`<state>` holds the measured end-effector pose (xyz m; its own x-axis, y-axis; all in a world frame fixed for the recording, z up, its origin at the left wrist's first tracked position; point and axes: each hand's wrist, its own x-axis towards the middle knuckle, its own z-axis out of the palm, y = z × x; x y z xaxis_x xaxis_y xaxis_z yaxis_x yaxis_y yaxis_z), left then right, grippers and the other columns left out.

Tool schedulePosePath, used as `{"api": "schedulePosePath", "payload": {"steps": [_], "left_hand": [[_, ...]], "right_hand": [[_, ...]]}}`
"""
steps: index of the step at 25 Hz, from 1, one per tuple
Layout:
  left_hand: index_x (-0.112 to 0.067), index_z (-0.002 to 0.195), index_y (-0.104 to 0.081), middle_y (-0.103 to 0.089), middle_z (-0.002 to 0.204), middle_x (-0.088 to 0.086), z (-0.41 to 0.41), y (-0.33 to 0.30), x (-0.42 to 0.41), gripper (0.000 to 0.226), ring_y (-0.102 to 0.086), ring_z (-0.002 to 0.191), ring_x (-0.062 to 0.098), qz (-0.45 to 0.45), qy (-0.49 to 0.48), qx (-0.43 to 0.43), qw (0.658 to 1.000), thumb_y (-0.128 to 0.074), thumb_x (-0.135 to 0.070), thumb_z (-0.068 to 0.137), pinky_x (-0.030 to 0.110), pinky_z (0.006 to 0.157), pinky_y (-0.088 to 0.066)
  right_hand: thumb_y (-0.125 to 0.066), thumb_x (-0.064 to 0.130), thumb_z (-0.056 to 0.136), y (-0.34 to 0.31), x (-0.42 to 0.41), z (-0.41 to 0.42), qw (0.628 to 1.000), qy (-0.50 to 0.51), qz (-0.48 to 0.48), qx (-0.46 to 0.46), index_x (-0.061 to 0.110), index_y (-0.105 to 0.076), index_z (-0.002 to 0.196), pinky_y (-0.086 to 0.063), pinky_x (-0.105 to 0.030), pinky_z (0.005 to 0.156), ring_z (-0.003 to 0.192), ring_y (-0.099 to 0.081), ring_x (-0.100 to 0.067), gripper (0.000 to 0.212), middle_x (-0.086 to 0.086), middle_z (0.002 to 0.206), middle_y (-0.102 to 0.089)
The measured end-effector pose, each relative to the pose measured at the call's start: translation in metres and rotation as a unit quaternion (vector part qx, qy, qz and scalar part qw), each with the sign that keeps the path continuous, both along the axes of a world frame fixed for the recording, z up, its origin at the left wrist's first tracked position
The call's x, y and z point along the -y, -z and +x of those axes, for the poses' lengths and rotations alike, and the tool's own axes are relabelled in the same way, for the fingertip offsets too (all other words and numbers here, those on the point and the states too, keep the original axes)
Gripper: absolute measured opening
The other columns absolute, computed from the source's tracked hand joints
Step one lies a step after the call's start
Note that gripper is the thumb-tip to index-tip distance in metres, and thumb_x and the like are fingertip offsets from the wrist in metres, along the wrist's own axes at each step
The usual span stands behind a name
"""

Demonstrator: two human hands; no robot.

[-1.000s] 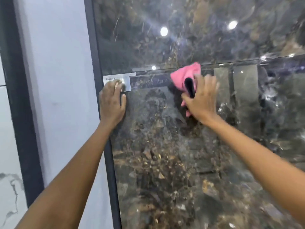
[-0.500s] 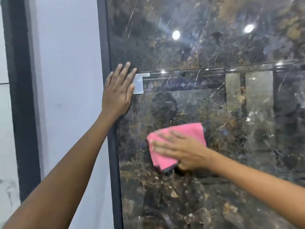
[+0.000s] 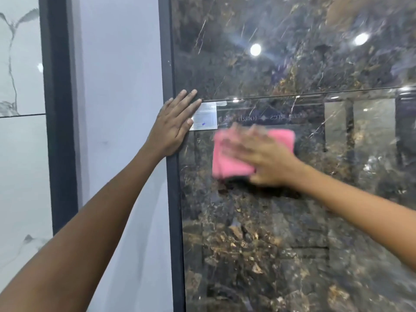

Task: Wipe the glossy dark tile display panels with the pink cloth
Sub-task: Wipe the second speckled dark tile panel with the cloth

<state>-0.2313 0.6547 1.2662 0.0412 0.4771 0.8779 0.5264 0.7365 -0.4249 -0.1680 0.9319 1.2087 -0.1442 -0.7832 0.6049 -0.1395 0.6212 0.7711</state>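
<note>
A glossy dark marbled tile panel fills the right of the view, with a second dark panel above it across a thin horizontal seam. My right hand presses the folded pink cloth flat against the lower panel, fingers spread and blurred with motion. My left hand lies flat with straight fingers on the panel's upper left corner and its dark frame, partly covering a small white label.
Left of the frame is a pale grey wall strip, then another dark upright frame and white veined tiles. Ceiling lights reflect in the upper panel.
My right hand swept the cloth down from the seam, then back up and rightward to just under the label. The cloth went from bunched to flat. My left hand's fingers straightened at the corner.
</note>
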Motion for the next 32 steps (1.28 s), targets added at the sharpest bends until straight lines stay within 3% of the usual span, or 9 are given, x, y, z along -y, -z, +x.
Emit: {"api": "schedulePosePath", "payload": {"steps": [3,6,9,14,20,23,26,30,32], "left_hand": [[-0.013,0.150,-0.035,-0.026,0.159,0.005,0.000,0.001,0.002,0.047,-0.014,0.149,0.019,0.005,0.022,0.011,1.000,-0.031,-0.023,0.104,0.030,0.121,-0.004],[-0.011,0.150,-0.034,-0.027,0.158,0.007,0.000,0.005,0.004,0.046,-0.015,0.149,0.023,0.012,0.020,0.002,1.000,-0.033,-0.019,0.105,0.031,0.121,-0.004],[-0.010,0.149,-0.035,-0.029,0.158,0.008,-0.002,0.007,0.003,0.045,-0.017,0.148,0.025,0.021,0.014,0.002,1.000,-0.037,-0.015,0.104,0.036,0.121,-0.007],[-0.009,0.148,-0.038,-0.031,0.157,0.010,-0.001,0.009,0.007,0.046,-0.020,0.148,0.025,0.022,0.042,0.024,0.999,-0.036,-0.016,0.103,0.038,0.120,-0.010],[-0.003,0.141,-0.045,-0.038,0.152,0.014,0.024,0.092,-0.003,0.044,-0.027,0.145,0.028,0.064,0.093,0.053,0.992,-0.041,-0.008,0.097,0.049,0.118,-0.022],[-0.005,0.144,-0.041,-0.034,0.155,0.011,0.024,0.141,-0.009,0.046,-0.022,0.147,0.025,0.084,0.081,0.090,0.989,-0.037,-0.016,0.100,0.043,0.121,-0.016],[-0.006,0.148,-0.036,-0.028,0.158,0.010,0.014,0.167,-0.008,0.050,-0.012,0.149,0.021,0.108,0.074,0.122,0.984,-0.038,-0.018,0.099,0.037,0.122,-0.005],[-0.006,0.149,-0.034,-0.027,0.158,0.012,0.011,0.169,-0.008,0.050,-0.010,0.149,0.023,0.109,0.080,0.119,0.984,-0.041,-0.008,0.099,0.034,0.122,0.001],[-0.005,0.148,-0.035,-0.027,0.158,0.012,0.010,0.172,-0.008,0.050,-0.012,0.149,0.027,0.112,0.082,0.113,0.984,-0.041,-0.005,0.098,0.035,0.122,0.000]], "right_hand": [[-0.051,0.035,0.079,-0.041,0.028,0.007,0.935,-0.039,-0.352,0.009,0.016,-0.035,0.149,-0.014,-0.048,0.113,0.144,-0.019,-0.030,0.074,-0.010,0.157,-0.027],[-0.049,0.035,0.070,0.052,0.057,-0.006,0.995,-0.032,-0.088,0.033,0.015,-0.033,0.149,-0.011,-0.047,0.114,0.144,-0.021,-0.030,0.084,-0.009,0.157,-0.028],[-0.053,0.038,0.067,0.085,0.046,-0.004,0.977,0.006,0.202,0.069,0.021,-0.033,0.147,-0.014,-0.046,0.113,0.143,-0.023,-0.022,0.085,-0.002,0.155,-0.033],[-0.058,0.028,0.065,0.027,0.079,-0.010,0.988,-0.023,-0.152,0.033,0.017,-0.042,0.146,-0.017,-0.046,0.113,0.144,-0.024,-0.023,0.083,-0.005,0.155,-0.033],[-0.071,0.031,0.057,0.162,0.064,0.008,0.958,-0.014,0.228,0.171,0.023,-0.054,0.137,-0.010,-0.042,0.117,0.140,-0.028,-0.014,0.082,0.002,0.149,-0.044],[-0.056,0.019,0.069,0.092,0.019,0.008,0.992,-0.056,-0.059,0.098,0.019,-0.052,0.137,-0.039,-0.047,0.105,0.135,-0.043,-0.022,0.068,-0.001,0.144,-0.050],[-0.061,0.022,0.070,0.098,0.006,0.008,0.953,-0.068,-0.291,0.046,0.019,-0.046,0.142,-0.027,-0.042,0.107,0.141,-0.034,-0.025,0.074,-0.003,0.152,-0.038],[-0.054,0.026,0.063,0.273,0.029,0.018,0.989,-0.011,0.040,0.141,0.022,-0.028,0.149,-0.001,-0.043,0.121,0.149,-0.005,-0.018,0.090,0.000,0.163,0.002],[-0.054,0.022,0.063,0.269,0.018,0.014,0.984,-0.023,0.105,0.141,0.022,-0.037,0.142,-0.003,-0.042,0.121,0.149,-0.007,-0.017,0.081,0.002,0.163,0.001]]}}
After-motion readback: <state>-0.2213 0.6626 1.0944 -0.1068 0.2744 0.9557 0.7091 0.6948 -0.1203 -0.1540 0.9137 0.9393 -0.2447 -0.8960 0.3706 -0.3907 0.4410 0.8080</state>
